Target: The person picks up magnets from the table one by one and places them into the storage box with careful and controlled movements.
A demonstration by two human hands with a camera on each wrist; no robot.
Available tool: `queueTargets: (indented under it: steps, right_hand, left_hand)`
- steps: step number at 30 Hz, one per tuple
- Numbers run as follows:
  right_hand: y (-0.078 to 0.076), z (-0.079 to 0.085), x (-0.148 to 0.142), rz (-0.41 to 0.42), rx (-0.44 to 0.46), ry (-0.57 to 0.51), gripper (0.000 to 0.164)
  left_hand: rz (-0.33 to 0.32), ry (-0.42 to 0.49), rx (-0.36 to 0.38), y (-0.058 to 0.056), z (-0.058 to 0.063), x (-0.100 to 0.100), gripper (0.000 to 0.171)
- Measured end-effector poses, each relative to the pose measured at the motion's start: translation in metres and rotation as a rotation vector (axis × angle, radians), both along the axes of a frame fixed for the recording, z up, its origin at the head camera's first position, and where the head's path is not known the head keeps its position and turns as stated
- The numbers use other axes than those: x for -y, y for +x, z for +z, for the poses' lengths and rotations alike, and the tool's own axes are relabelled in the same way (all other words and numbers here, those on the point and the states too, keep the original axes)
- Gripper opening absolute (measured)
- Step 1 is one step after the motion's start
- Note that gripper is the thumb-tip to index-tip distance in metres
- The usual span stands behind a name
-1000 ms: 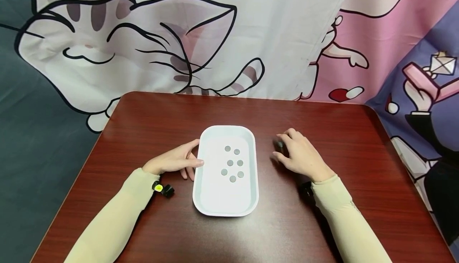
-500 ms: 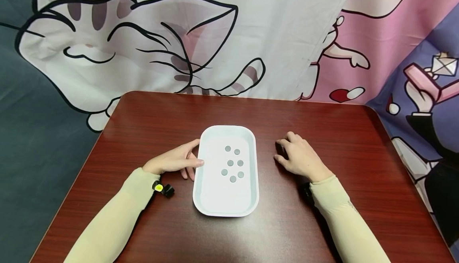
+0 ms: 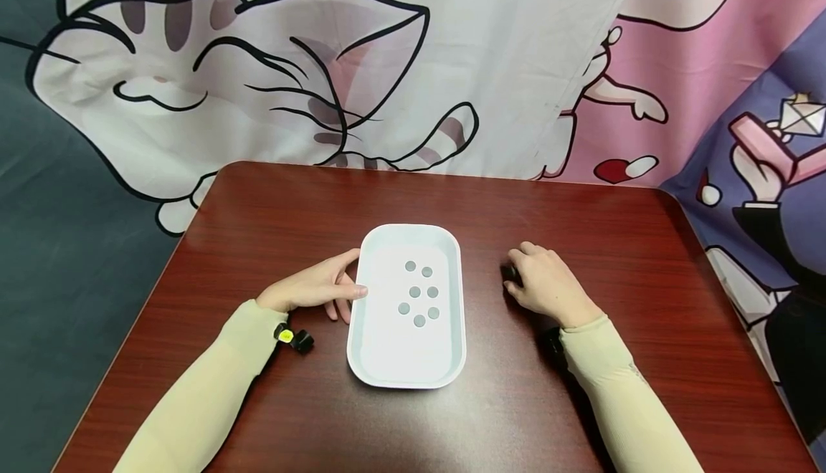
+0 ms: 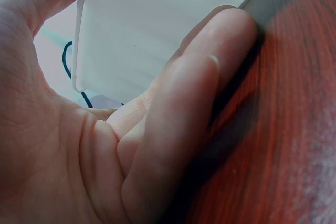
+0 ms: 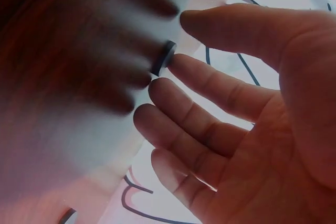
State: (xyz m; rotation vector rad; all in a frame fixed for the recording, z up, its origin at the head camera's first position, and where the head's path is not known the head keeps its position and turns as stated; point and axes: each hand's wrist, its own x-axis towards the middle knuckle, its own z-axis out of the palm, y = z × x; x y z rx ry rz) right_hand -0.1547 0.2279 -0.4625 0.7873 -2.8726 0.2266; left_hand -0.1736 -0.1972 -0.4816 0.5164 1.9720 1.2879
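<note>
My left hand grips the left side of a white tray, thumb over the rim and fingers below it. In the left wrist view those fingers lie along the tray's pale side, close to the table. Several grey round discs show on the tray's floor. To the right, my right hand is low over the table beside a small dark disc. The right wrist view has its index fingertip right at the disc, with the thumb apart from it.
The brown wooden table bears the tray. Another small dark object shows at the bottom of the right wrist view. A printed curtain hangs behind the table's far edge. A wrist camera sits at the left cuff.
My right hand has shifted slightly right, and its fingers are drawn in closer around the dark disc. The left hand and the tray have stayed in place.
</note>
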Motion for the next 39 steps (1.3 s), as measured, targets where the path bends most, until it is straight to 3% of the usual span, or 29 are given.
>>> queueTargets:
  steps: [14, 25, 39]
  right_hand:
    - [0.002, 0.0028, -0.0002, -0.017, 0.032, -0.009, 0.023]
    - [0.0017, 0.0038, 0.0027, -0.062, 0.121, -0.005, 0.019]
    - [0.0008, 0.0031, 0.006, -0.034, 0.107, 0.008, 0.017]
  left_hand:
    - [-0.002, -0.007, -0.003, -0.0004, -0.0004, 0.0002, 0.077]
    - [-0.002, -0.007, -0.003, -0.0002, 0.0004, 0.0003, 0.077]
    - [0.005, -0.011, -0.004, 0.0008, 0.001, 0.0016, 0.082]
